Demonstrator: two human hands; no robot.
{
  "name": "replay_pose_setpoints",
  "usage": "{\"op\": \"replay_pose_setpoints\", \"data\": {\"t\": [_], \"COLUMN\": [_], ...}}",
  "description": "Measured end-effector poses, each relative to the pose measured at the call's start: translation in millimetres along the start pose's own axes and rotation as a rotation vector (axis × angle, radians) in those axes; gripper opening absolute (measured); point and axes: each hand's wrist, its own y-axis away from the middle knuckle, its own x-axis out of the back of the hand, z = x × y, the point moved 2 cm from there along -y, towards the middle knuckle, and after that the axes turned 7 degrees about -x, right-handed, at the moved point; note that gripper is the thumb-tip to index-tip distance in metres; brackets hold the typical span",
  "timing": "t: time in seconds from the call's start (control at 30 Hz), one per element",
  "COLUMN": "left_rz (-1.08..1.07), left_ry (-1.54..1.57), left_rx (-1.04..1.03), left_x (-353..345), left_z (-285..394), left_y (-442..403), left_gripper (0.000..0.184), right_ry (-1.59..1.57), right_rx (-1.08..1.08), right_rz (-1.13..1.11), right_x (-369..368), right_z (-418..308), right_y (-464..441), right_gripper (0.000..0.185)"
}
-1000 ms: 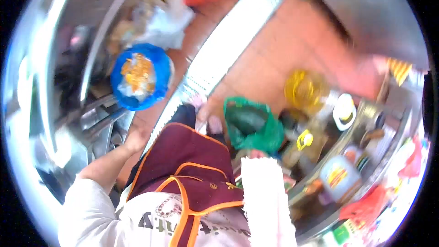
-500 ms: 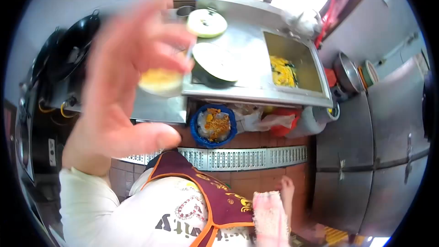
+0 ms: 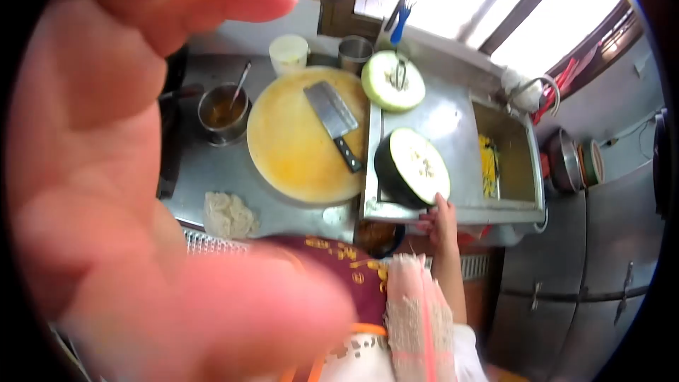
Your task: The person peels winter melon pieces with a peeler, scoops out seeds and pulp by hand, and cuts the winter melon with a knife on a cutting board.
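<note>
My left hand looms very close to the camera, fingers and thumb spread wide with nothing between them. Beyond it, a cleaver with a black handle lies on a round chopping board. At the counter's front edge, my right hand is by the lower right side of a dark-skinned cut melon, its fingertips at the rind; its fingers look partly spread. The melon's pale, seeded face points up. A second cut melon piece sits behind it, cut face up.
A metal pot with a spoon and a white tub stand around the board. A crumpled plastic bag lies at the front. The sink holds yellow pieces. Steel cabinets stand right; a bin is below the counter.
The view has swung from the floor up to the counter and moved nearer the board. My left hand has come closer to the camera. My right hand has risen to the melon.
</note>
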Motion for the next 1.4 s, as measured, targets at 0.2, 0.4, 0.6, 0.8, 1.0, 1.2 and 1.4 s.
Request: {"op": "replay_pose_setpoints", "data": {"t": [0.2,0.4,0.6,0.8,1.0,1.2,1.4], "left_rz": [0.025,-0.123,-0.102,0.412,0.612,0.833,0.195], "left_ry": [0.605,0.625,0.279,0.643,0.727,0.531,-0.431], "left_rx": [1.113,1.533,1.656,1.723,1.801,1.468,1.323], "left_x": [-105.2,-267.1,-303.2,-297.6,-230.1,-128.1,-60.1], "left_z": [-140.5,-184.6,-169.2,-188.4,-170.7,-161.4,-160.8], "left_y": [80.3,147.4,129.8,152.4,158.4,160.7,148.7], "left_gripper": [0.053,0.079,0.078,0.083,0.074,0.075,0.075], "right_ry": [0.199,0.326,0.170,0.167,0.145,0.453,1.049], "right_rx": [0.034,0.051,0.123,0.255,0.305,0.403,1.122], "right_rz": [0.071,-0.066,-0.208,-0.337,-0.462,-0.623,-0.274], "right_x": [20.6,31.5,36.5,6.1,-38.1,-127.7,-221.1], "right_z": [-13.6,-44.9,-34.1,-23.3,-25.2,-42.1,-30.4], "right_y": [-45.0,-66.5,-81.2,-57.2,-28.2,6.1,-5.2], "right_gripper": [0.051,0.049,0.029,0.035,0.045,0.043,0.041]}}
